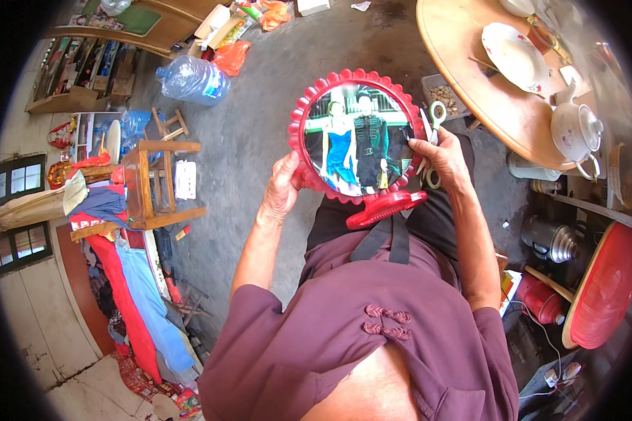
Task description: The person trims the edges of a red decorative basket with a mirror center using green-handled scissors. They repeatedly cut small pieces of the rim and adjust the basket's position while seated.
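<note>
Above my lap I hold a round red plastic table mirror (299, 117) with a scalloped rim and a red stand foot (387, 209) at its lower edge. Its face toward me carries a picture (355, 142) of two standing figures, one in a blue dress and one in dark green. My left hand (282, 184) grips the rim on the left. On the right, my right hand (442, 155) has its thumb over the picture's edge. A pair of scissors (436, 114) with pale green and white handles is also at that hand, partly hidden by the fingers.
At the upper right is a round wooden table (453, 68) with an oval plate (516, 57) and a white teapot (574, 126). A tub of nuts or shells (442, 97) is below its edge. Leftward are a water jug (195, 81) and an overturned wooden stool (142, 184).
</note>
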Demonstrator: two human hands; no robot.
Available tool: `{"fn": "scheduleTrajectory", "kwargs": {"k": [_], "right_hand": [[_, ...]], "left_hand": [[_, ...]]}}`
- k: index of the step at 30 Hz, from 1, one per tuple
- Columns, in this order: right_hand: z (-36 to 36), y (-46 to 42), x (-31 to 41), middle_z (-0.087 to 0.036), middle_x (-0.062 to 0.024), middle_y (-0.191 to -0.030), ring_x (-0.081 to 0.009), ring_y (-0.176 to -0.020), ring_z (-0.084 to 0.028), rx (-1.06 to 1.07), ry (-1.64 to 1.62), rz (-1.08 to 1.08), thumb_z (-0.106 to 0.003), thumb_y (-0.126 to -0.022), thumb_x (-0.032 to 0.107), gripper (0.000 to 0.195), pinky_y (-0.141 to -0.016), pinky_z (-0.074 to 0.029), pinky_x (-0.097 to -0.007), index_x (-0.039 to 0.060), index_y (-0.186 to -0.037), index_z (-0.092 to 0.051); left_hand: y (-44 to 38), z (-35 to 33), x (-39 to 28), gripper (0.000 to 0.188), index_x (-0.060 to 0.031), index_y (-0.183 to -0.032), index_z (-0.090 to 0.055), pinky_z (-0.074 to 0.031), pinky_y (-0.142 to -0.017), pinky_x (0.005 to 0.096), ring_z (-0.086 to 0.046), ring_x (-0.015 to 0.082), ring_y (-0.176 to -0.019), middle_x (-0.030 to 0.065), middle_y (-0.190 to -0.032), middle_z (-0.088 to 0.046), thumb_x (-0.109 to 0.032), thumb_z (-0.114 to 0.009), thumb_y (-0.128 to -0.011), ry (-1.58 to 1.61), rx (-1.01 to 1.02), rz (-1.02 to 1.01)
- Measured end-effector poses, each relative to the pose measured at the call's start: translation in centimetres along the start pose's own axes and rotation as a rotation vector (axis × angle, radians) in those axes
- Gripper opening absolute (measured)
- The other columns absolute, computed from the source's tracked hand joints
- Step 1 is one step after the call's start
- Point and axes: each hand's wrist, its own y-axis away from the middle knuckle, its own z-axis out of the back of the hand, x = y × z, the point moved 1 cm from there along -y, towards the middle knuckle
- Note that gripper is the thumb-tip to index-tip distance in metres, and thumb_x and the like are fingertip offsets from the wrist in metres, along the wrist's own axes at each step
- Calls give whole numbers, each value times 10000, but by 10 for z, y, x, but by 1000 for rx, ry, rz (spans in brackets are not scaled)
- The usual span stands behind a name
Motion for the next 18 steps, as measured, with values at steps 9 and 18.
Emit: {"fn": "scheduleTrajectory", "kwargs": {"k": [9,18], "right_hand": [[-4,-16,14,-607,4,-712,-58,-536,-488,177,144,-33,-720,-739,88,209,-468,-367,-207,29,-910,-615],[-17,-21,14,-588,-2,-669,-73,-522,-493,248,264,-17,-717,-752,102,184,-463,-375,-229,12,-879,-618]], "left_hand": [[-17,36,-33,602,-14,-1167,-567,-525,-784,316,-642,180,-913,91,-1066,-645,-544,-461,-903,-25,142,26],[-6,2,-45,338,17,-1080,-604,-464,-809,265,-590,112,-879,46,-969,-645,-161,-666,-799,-311,-94,-1]]}}
